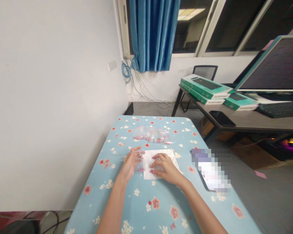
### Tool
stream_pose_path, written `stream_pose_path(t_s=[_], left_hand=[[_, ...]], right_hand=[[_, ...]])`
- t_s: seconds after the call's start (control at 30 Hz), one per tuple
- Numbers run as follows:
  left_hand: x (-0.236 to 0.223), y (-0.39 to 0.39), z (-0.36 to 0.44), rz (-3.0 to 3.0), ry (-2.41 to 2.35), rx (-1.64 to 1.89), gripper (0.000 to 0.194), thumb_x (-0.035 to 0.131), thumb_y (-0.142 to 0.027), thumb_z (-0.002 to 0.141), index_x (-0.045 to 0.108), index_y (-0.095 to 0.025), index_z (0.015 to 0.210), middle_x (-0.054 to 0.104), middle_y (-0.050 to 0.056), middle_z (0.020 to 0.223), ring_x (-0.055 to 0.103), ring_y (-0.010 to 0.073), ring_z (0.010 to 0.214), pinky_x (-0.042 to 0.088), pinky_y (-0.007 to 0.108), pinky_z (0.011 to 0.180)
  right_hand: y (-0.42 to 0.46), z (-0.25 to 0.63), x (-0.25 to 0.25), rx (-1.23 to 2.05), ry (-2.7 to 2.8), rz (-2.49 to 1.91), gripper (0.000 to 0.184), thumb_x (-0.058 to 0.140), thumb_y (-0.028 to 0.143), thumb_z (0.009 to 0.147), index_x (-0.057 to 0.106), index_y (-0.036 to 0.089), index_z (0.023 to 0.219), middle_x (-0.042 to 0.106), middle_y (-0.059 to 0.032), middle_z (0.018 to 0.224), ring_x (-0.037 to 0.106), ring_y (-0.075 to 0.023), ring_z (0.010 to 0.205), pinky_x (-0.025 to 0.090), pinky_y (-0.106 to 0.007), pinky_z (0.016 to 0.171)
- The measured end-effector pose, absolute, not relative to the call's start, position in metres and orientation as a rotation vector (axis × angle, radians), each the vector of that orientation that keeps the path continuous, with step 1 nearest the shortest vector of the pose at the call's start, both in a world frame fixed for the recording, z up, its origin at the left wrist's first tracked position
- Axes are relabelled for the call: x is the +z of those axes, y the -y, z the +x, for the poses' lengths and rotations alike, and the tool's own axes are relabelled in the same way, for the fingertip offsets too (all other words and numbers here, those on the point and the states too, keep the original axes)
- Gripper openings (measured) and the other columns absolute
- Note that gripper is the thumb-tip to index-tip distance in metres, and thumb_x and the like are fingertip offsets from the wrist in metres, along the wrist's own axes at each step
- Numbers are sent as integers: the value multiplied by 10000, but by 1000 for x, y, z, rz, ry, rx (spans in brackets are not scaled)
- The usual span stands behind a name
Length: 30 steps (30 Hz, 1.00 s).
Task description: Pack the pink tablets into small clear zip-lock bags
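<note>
White paper, one sheet (148, 158), lies under my right grip (167, 168), curled beside pink beads (151, 171); my left grip (129, 163) curves against one clear bag (138, 167), left (whether either pinches, I can't tell).

The table (136, 208) is wearing pale blue, scattered with white and coral-red blossoms. At its centre a sheet (148, 158) is showing white, with pink beads (151, 171) colouring it; toward nine o'clock a clear bag (140, 170) is showing pink too. At twelve, transparent pouches (152, 134) are letting pink through, and beyond, a curtain (153, 35) is shining deep blue. I'm seeing green-and-white boxes (205, 92) at one o'clock.
</note>
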<state>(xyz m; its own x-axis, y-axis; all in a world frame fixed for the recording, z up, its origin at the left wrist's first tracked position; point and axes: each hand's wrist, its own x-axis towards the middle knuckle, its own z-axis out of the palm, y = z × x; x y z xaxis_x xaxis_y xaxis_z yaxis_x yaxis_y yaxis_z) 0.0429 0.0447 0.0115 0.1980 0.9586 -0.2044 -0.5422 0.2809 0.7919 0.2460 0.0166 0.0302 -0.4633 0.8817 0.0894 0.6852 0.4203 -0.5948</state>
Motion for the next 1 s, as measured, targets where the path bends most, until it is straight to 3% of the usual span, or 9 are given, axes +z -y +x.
stream_pose_path(t_s=[0.6,1.0], left_hand=[[11,-45,42,652,-786,1157,453,542,-533,826,637,-172,1082,696,97,951,621,149,800,453,238,706],[11,-45,42,649,-788,1160,447,547,-529,825,639,-173,1077,700,93,938,622,148,798,454,236,705]], right_hand=[[-11,246,31,689,2345,-1321,157,606,331,826,709,297,940,509,-48,1281,336,-301,1256,294,-504,1012],[-11,247,30,661,2332,-1334,151,592,320,844,673,272,962,520,-55,1261,346,-281,1245,311,-477,1015]])
